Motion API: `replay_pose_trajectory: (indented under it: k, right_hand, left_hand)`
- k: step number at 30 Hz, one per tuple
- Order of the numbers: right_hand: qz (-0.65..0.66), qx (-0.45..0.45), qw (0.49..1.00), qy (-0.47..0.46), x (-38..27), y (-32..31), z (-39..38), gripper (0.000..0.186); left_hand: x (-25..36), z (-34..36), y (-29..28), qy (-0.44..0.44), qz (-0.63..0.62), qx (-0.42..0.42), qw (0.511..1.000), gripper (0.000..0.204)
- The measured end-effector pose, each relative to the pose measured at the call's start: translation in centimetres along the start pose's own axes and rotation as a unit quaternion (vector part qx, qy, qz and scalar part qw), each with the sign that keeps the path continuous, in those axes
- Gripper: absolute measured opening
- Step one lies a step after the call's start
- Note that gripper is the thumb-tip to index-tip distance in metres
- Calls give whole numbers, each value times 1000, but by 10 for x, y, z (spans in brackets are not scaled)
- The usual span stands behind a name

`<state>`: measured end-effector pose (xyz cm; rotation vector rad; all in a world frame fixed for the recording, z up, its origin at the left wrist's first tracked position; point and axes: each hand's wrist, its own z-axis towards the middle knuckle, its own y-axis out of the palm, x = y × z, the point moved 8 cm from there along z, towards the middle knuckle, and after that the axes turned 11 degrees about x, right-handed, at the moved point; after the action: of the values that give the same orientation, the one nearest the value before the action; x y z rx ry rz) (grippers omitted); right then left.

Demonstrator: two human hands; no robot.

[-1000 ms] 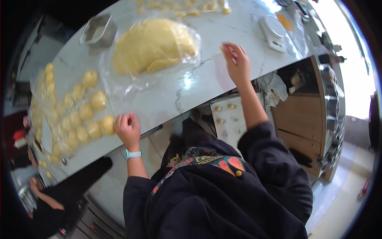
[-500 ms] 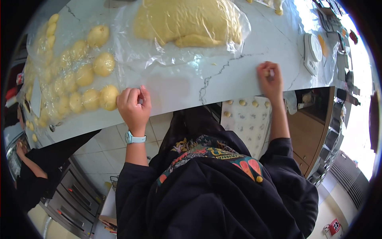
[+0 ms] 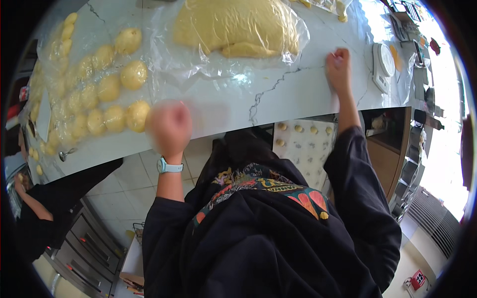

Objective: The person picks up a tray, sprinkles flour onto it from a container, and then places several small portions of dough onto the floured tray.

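Observation:
My left hand (image 3: 170, 128), with a light blue watch (image 3: 169, 166) on its wrist, is curled into a rounded fist at the counter's near edge. Motion smears its fingers, and whatever lies under them is hidden. Just left of it sit yellow dough balls (image 3: 138, 115) in rows, partly under clear plastic. Further right on the marble counter (image 3: 223, 111), my right hand (image 3: 339, 69) is closed too, fingers curled in; I cannot make out what they hold. A large yellow dough slab (image 3: 238, 30) lies under plastic film beyond both hands.
A white kitchen scale (image 3: 383, 67) stands right of my right hand. Below the counter edge, a tray (image 3: 303, 154) carries several small dough balls. A metal utensil (image 3: 66, 154) lies at the near left edge. Another person's arm (image 3: 35, 201) shows at far left.
My right hand has moved slightly away from me and its fingers have curled further in. My left hand has shifted slightly and is now blurred. The view has tilted a little.

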<state>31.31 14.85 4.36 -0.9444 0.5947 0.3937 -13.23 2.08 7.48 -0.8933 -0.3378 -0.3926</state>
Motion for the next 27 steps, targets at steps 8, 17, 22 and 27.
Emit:
replay_pose_trajectory:
  k: [8, 17, 22, 27]
  right_hand:
    - [78, -45, 996, -9, -43, -6, -43, 16]
    - [30, 18, 995, -97, -68, 18, -54, 28]
    - [145, -4, 988, 54, -36, -23, -47, 48]
    - [288, 51, 943, 158, -15, -3, -8, 44]
  left_hand:
    - [-4, 2, -2, -3, -19, 21, 1000, 30]
    - [-2, 0, 2, 22, -6, 14, 1000, 31]
    - [0, 1, 0, 20, -11, 8, 1000, 31]
    - [1, 1, 3, 16, -20, 6, 1000, 31]
